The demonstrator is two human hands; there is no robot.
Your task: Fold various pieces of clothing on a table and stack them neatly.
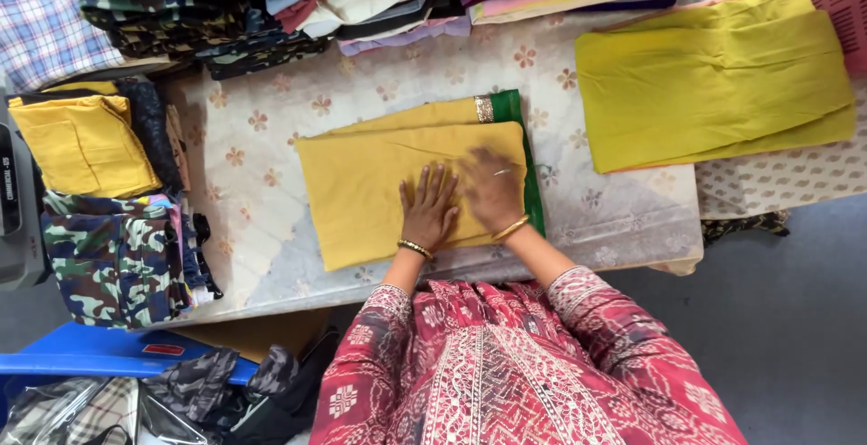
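Nearest the camera, two sleeves in a red and white pattern reach forward over the tabletop (271,156), which is covered in a pale cloth with small flowers. The left hand (430,208) lies flat on a folded mustard-yellow cloth (361,192), its fingers (440,183) straight and slightly apart, gripping nothing. Just beside it, the right hand (492,187) also presses palm down on the same cloth; it is blurred, the fingers seem spread, and nothing is held. The cloth rests in the middle of the tabletop, with a green edge (528,151) showing along its right side. Further right lies an olive-yellow folded cloth (713,84). At left sit camouflage garments (108,260), and beyond, along the far edge, stacks of folded clothes (271,2).
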